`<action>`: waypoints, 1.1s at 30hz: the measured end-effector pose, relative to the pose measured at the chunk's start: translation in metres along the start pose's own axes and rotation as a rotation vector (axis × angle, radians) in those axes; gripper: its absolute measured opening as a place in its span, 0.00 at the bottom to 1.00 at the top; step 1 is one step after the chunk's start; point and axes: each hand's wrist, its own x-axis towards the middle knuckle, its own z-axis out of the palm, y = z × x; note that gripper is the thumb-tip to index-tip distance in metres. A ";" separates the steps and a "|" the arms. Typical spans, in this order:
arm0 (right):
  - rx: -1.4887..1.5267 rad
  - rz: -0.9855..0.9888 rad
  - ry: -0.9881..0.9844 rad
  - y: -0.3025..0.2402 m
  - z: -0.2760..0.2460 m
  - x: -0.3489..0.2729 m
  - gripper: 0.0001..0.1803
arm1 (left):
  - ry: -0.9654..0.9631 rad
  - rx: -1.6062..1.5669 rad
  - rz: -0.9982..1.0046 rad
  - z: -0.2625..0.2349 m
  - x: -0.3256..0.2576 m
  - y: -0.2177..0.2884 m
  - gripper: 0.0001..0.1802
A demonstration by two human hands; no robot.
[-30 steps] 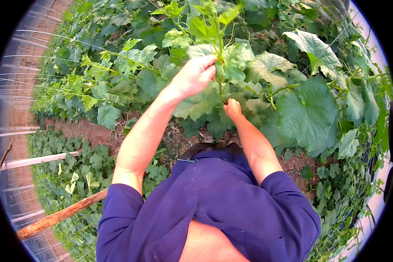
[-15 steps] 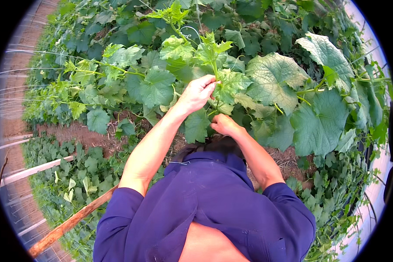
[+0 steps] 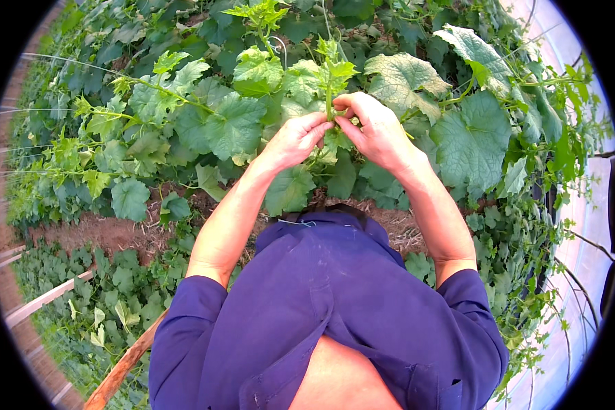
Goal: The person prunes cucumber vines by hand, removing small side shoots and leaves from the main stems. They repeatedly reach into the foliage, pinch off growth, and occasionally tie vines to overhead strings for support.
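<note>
A green climbing vine (image 3: 329,96) with a leafy growing tip stands upright between my two hands, in front of my chest. My left hand (image 3: 296,142) pinches its stem from the left with thumb and forefinger. From the other side, my right hand (image 3: 377,131) closes its thumb and fingers at the same stem, its fingertips close to those of the left. Whether anything small lies between the right fingertips is hidden. A broad lobed leaf (image 3: 235,127) spreads to the left of my left hand, and a large dark leaf (image 3: 473,140) hangs right of my right hand.
Dense vines fill the row ahead, with thin strings (image 3: 55,109) stretched at the left. A wooden pole (image 3: 126,362) slants at lower left near a pale beam (image 3: 48,298). Bare soil (image 3: 116,234) runs between rows. Pale plastic sheeting (image 3: 581,212) stands at the right.
My right hand has risen from the lower leaves to the stem beside my left hand. My left hand keeps its pinch. The view has shifted slightly.
</note>
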 end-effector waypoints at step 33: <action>-0.719 -0.211 -0.336 -0.047 -0.093 0.052 0.05 | 0.125 0.456 0.262 0.003 0.002 0.022 0.11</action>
